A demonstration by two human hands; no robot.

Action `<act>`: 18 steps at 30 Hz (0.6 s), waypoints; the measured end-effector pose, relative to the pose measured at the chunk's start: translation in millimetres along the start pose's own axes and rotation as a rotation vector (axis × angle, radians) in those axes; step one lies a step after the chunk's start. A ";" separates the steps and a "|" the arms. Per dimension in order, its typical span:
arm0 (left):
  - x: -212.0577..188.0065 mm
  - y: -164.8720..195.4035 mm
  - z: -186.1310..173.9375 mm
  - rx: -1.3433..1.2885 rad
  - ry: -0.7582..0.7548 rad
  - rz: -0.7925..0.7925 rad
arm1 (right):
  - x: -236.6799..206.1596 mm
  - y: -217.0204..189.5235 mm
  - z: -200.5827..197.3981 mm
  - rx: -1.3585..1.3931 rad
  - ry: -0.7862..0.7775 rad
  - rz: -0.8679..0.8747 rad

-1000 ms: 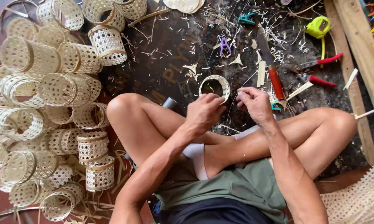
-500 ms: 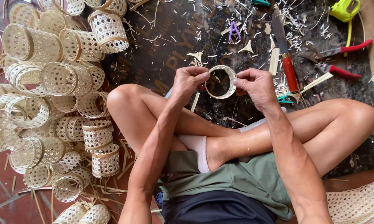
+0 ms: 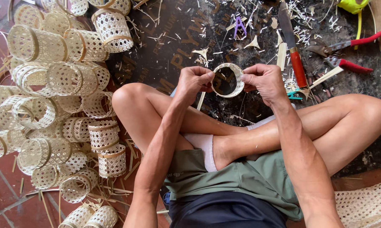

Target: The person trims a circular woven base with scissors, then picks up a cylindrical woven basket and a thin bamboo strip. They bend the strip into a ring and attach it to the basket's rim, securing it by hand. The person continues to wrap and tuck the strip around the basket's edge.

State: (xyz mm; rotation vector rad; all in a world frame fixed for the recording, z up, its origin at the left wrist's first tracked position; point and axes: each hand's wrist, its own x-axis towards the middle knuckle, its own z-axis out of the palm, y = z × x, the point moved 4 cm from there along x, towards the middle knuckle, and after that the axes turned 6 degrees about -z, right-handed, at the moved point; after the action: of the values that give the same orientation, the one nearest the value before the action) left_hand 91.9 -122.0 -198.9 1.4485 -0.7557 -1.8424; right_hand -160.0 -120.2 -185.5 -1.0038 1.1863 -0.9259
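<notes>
I sit cross-legged on a dark board. Between both hands I hold a small woven bamboo ring (image 3: 238, 75), pale and open in the middle, raised above my knees. My left hand (image 3: 194, 81) pinches its left edge with closed fingers. My right hand (image 3: 264, 80) grips its right edge. A thin bamboo strip (image 3: 201, 101) hangs down below my left hand.
A heap of several woven bamboo cylinders (image 3: 63, 105) fills the left side. A red-handled knife (image 3: 292, 46), red-handled pliers (image 3: 346, 52), a purple clip (image 3: 240, 25), a yellow-green tape measure (image 3: 353, 6) and bamboo shavings lie ahead. Woven mesh sheet (image 3: 363, 204) lies at lower right.
Both hands lifted the woven ring off the board and brought it up between them, held by its two edges. The view shifted closer and a little to the left.
</notes>
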 end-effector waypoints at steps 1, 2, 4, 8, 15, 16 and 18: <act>0.0 -0.3 0.3 0.008 0.011 -0.003 | 0.5 0.5 -0.1 -0.004 0.000 -0.011; -0.6 -0.2 0.7 0.011 0.016 0.005 | 1.0 0.7 0.1 0.001 -0.005 -0.022; -3.6 0.2 2.9 0.013 0.021 0.014 | 1.1 -0.9 0.5 0.006 -0.013 -0.037; -18.9 6.3 9.4 0.000 0.019 0.031 | -3.1 -16.4 1.0 -0.074 0.002 -0.099; -20.6 55.6 44.9 1.021 0.337 0.657 | -3.6 -55.7 32.7 -1.116 0.009 -0.511; -13.7 59.4 55.2 1.170 0.381 0.765 | -1.4 -55.8 39.0 -1.299 0.019 -0.548; 7.2 54.6 65.5 1.297 0.311 0.650 | 7.1 -46.1 41.7 -1.319 0.001 -0.357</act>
State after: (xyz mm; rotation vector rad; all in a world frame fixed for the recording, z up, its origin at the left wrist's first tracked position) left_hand 35.0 -158.4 -146.4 1.7638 -2.1247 -0.4893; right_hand -119.9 -135.4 -139.9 -2.3022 1.6503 -0.2881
